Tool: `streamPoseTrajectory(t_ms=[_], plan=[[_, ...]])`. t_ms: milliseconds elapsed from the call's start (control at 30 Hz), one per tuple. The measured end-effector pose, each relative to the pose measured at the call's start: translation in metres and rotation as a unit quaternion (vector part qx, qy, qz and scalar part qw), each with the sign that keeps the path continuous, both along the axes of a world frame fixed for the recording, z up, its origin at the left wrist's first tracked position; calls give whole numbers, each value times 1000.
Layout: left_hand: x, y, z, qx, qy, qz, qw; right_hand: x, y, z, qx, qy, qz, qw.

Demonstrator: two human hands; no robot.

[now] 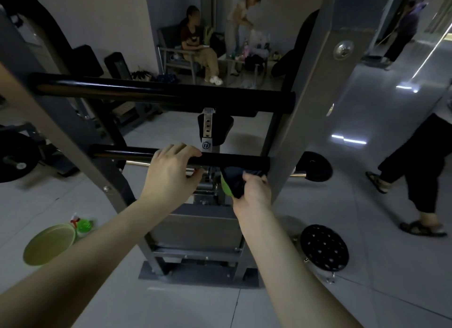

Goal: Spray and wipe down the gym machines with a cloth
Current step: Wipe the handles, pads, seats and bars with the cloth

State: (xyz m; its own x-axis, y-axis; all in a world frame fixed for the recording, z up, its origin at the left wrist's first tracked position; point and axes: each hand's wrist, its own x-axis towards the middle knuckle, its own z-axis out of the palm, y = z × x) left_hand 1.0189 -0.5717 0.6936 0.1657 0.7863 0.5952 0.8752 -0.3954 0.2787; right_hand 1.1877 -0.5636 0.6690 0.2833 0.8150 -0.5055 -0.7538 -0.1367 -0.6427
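Note:
A grey gym machine stands in front of me with two black padded crossbars. My left hand grips the lower black bar near its middle, fingers curled over the top. My right hand holds a dark cloth with a green edge, pressed against the right end of that same bar, just beside the grey upright. A green spray bottle with a red nozzle lies on the floor at the lower left.
A green basin sits on the floor beside the spray bottle. A black perforated disc and weight plates flank the machine. A person in sandals stands at the right; two people are by a chair behind.

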Motion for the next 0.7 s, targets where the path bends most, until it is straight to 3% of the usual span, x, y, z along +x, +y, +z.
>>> streamPoseTrajectory(t_ms=[100,233,433,567,700], plan=[[-11,7,-6,-14,73,21,997,-9,-10,-10,-8,-69,26,997],[-14,11,-10,-18,109,15,994,-15,-27,-16,-13,-135,125,983],[-24,7,-12,-16,126,-7,992,16,-8,-14,-54,-49,12,997],[-24,8,-9,-39,86,-6,996,-9,2,-3,-30,-113,-12,993],[-26,10,-7,-53,60,-8,997,-28,-12,-13,-15,-207,141,968]])
